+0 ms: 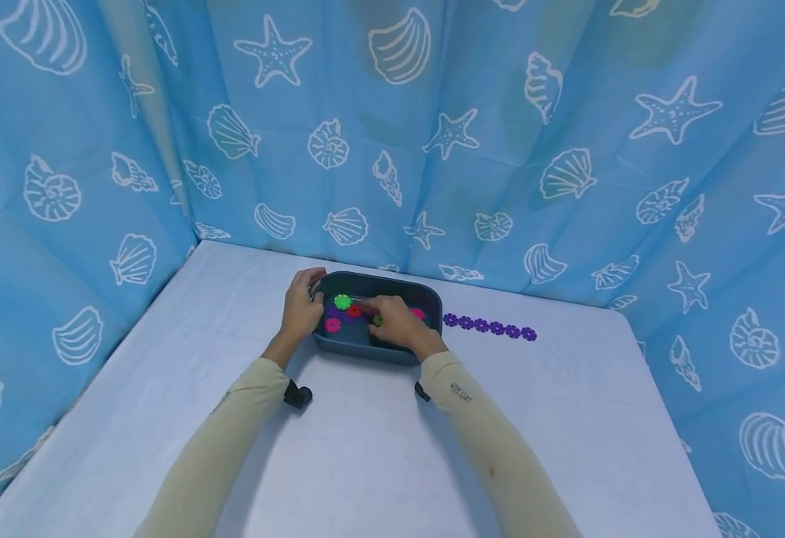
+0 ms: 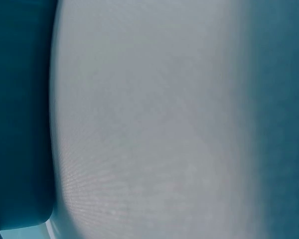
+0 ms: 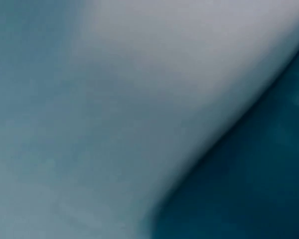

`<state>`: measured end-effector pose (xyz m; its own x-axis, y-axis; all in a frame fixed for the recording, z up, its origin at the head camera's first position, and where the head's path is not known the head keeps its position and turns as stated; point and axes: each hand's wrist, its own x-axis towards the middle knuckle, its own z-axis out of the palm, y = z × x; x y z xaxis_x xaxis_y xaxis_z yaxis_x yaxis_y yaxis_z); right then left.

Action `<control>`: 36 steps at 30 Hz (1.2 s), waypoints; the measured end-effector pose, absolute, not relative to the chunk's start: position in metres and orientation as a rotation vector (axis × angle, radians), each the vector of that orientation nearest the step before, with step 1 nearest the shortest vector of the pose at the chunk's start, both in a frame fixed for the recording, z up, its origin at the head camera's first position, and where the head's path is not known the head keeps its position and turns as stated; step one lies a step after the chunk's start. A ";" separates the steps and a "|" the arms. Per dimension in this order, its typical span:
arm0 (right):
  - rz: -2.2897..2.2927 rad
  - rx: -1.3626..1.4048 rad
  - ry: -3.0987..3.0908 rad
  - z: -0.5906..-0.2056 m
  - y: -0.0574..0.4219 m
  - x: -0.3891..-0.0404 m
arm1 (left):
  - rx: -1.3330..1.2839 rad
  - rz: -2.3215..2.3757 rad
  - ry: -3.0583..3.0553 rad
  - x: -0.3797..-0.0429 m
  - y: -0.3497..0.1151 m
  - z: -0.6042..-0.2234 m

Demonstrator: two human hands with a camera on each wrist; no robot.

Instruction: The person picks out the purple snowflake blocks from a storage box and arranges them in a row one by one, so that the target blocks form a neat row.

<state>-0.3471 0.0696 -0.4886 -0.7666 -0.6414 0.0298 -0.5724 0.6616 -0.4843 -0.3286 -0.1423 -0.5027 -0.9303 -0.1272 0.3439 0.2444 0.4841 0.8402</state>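
Observation:
A dark blue-grey plastic bin [image 1: 365, 350] stands near the far side of the table, holding several flower-shaped discs. Among them are a bright green disc [image 1: 342, 302], a red disc [image 1: 354, 310] and a pink disc [image 1: 333, 325]. My left hand [image 1: 301, 308] grips the bin's left end, thumb over the rim. Inside the bin, my right hand [image 1: 398, 320] reaches down with the index finger extended toward the red disc. An olive-green disc [image 1: 377, 320] shows in the gap between its index finger and thumb. Neither wrist view shows a hand, only the bin's outer wall.
To the right of the bin, a row of several purple flower-shaped discs [image 1: 497, 328] lies on the white tablecloth [image 1: 567, 418]. A blue curtain [image 1: 392, 149] with shells and starfish stands behind the table and along its sides. Black wrist cameras [image 1: 297, 396] hang beneath the sleeves.

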 end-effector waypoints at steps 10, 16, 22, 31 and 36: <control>-0.777 -0.982 2.796 -0.493 0.069 -0.347 | -0.092 -1.452 -2.372 -0.328 -0.143 -0.504; -0.787 -0.952 2.801 -0.495 0.068 -0.352 | -0.080 -1.436 -2.383 -0.328 -0.143 -0.501; -0.849 -0.945 2.775 -0.497 0.067 -0.355 | -0.080 -1.447 -2.380 -0.328 -0.142 -0.502; -0.798 -0.915 2.776 -0.496 0.064 -0.356 | -0.091 -1.436 -2.375 -0.328 -0.142 -0.502; -0.796 -0.931 2.777 -0.497 0.064 -0.356 | -0.092 -1.441 -2.371 -0.328 -0.143 -0.502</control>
<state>-0.3560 0.0638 -0.4969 -0.8067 -0.5876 0.0631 -0.5318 0.6752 -0.5111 -0.3283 -0.1425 -0.5018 -0.9317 -0.1311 0.3387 0.2402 0.4770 0.8455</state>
